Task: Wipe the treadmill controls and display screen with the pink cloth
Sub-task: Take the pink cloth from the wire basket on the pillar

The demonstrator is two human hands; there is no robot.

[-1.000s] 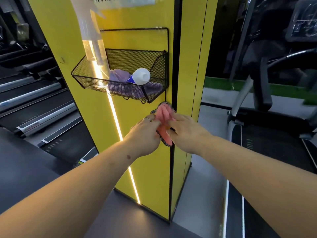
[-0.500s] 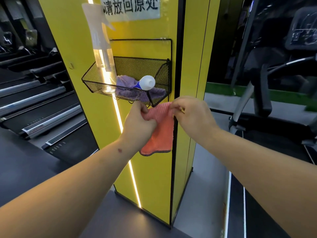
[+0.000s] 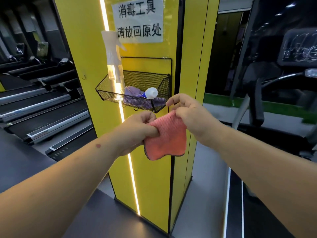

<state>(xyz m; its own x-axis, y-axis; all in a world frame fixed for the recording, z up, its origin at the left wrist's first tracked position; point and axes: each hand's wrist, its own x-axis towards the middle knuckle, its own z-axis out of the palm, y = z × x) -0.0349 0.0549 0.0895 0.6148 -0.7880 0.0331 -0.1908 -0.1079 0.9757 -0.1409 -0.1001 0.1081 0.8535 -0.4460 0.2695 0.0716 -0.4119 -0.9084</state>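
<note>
Pink cloth (image 3: 167, 140) now opened out flat btwn both hands, vs bunched up 1 s ago. Left hand (image 3: 137, 131) and right hand (image 3: 192, 114) have pulled apart, each pinching a top corner. Cloth sits higher, just below the wire basket (image 3: 161, 83).

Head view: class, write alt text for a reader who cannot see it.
Two hands, left hand and right hand, hold a pink cloth spread before a yellow pillar. Above hangs a wire basket with a spray bottle.
</note>
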